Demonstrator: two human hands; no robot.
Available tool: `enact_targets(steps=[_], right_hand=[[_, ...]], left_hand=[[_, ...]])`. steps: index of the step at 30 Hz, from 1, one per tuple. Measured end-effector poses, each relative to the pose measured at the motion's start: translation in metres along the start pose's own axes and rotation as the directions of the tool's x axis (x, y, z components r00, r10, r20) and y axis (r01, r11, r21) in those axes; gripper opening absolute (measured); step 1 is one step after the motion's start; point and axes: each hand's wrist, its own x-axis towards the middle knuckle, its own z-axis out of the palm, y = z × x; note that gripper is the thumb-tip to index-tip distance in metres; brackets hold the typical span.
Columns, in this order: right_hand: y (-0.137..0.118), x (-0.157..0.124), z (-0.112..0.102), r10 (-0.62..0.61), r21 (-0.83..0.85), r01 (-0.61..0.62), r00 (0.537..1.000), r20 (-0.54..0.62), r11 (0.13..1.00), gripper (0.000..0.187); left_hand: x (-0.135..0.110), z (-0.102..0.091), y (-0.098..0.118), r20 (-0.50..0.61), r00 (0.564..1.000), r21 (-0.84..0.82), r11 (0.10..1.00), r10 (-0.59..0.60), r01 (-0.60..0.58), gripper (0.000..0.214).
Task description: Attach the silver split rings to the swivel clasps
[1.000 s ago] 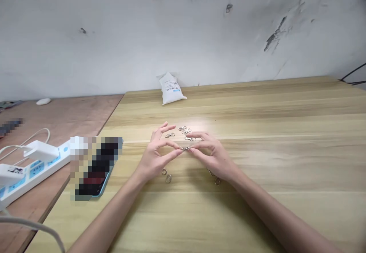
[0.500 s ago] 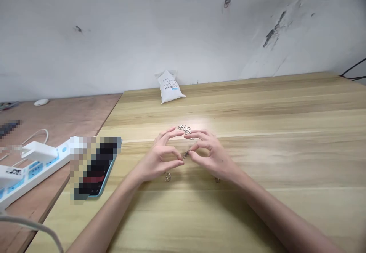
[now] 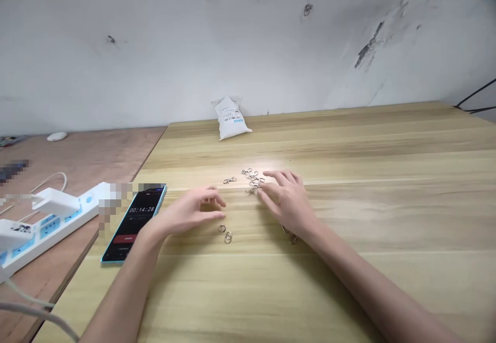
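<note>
My left hand point(image 3: 194, 208) hovers over the table, fingers curved and apart, with nothing visible in it. Below its fingertips lie metal split rings point(image 3: 228, 237), with another small ring point(image 3: 222, 228) just above them. My right hand point(image 3: 287, 198) reaches to the pile of silver swivel clasps point(image 3: 251, 175). Its thumb and index finger pinch at a blurred swivel clasp point(image 3: 251, 191) on the near side of the pile. A separate clasp point(image 3: 230, 180) lies left of the pile. Partly under my right wrist, a metal piece point(image 3: 293, 239) shows, its shape half hidden.
A white labelled packet point(image 3: 231, 119) sits at the back against the wall. To the left, a phone point(image 3: 135, 224) showing a timer lies at the table edge, by a white power strip point(image 3: 50, 229) with plugs and cables on the adjoining brown table point(image 3: 101, 149).
My hands have come apart from their pinch together. The left has moved left and the right toward the clasps. The lone clasp and the small ring now show.
</note>
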Motion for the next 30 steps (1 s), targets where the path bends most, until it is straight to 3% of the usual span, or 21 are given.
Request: enact_targets(steps=[4,7,10,12,16,18,22,26,30], right_hand=[[0.014,0.006,-0.023,0.015,-0.027,-0.012,0.992,0.127,1.0,0.021],[0.017,0.006,-0.052,0.029,-0.036,-0.016,0.914,0.404,0.999,0.024],[0.01,-0.001,-0.068,0.079,-0.06,-0.055,0.844,0.53,0.997,0.017],[0.001,-0.009,-0.069,0.056,-0.091,-0.002,0.804,0.592,0.996,0.014],[-0.014,-0.019,-0.058,0.121,-0.308,0.088,0.792,0.598,0.947,0.019],[-0.019,-0.018,-0.052,0.117,-0.337,0.125,0.782,0.612,0.933,0.018],[-0.022,-0.009,-0.041,0.055,-0.263,0.157,0.757,0.651,0.952,0.013],[-0.023,-0.001,-0.03,-0.037,-0.123,0.142,0.788,0.614,0.982,0.011],[-0.021,-0.001,-0.024,-0.053,-0.011,0.071,0.822,0.567,0.997,0.01]], left_hand=[[-0.004,-0.003,0.005,0.14,0.984,-0.025,0.993,-0.108,0.112,0.025],[0.0,0.003,0.011,0.185,0.971,-0.009,0.988,-0.152,0.156,0.018],[0.004,0.008,0.016,0.225,0.961,-0.028,0.985,-0.16,0.17,0.016],[0.006,0.011,0.016,0.231,0.96,-0.059,0.982,-0.159,0.177,0.015],[0.008,0.016,0.015,0.186,0.974,-0.113,0.981,-0.132,0.155,0.01],[0.01,0.021,0.014,0.15,0.985,-0.128,0.986,-0.09,0.109,0.006],[0.016,0.033,0.013,0.074,0.997,-0.115,0.993,0.021,-0.012,0.002],[0.018,0.04,0.014,0.021,0.998,-0.144,0.988,0.066,-0.062,0.001],[0.019,0.042,0.014,-0.015,0.994,-0.179,0.977,0.111,-0.112,0.005]])
